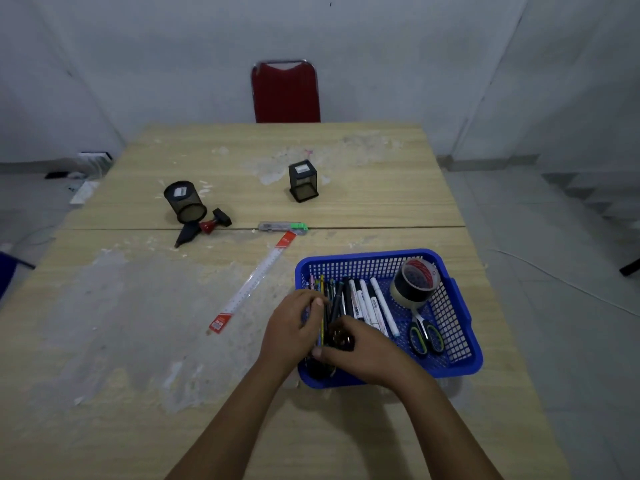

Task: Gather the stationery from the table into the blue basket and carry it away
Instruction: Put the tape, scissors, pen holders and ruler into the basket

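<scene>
Both hands are gripping pens in the blue basket: left hand at nine o'clock, right hand at six.

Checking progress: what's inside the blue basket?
In the blue basket: pens and markers, tape rolls, scissors. Both hands cover the near-left corner's contents.

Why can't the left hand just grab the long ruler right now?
It probably could. The ruler lies flat on the table, left of the blue basket, nothing covering it. But the left hand is busy with the pens.
</scene>
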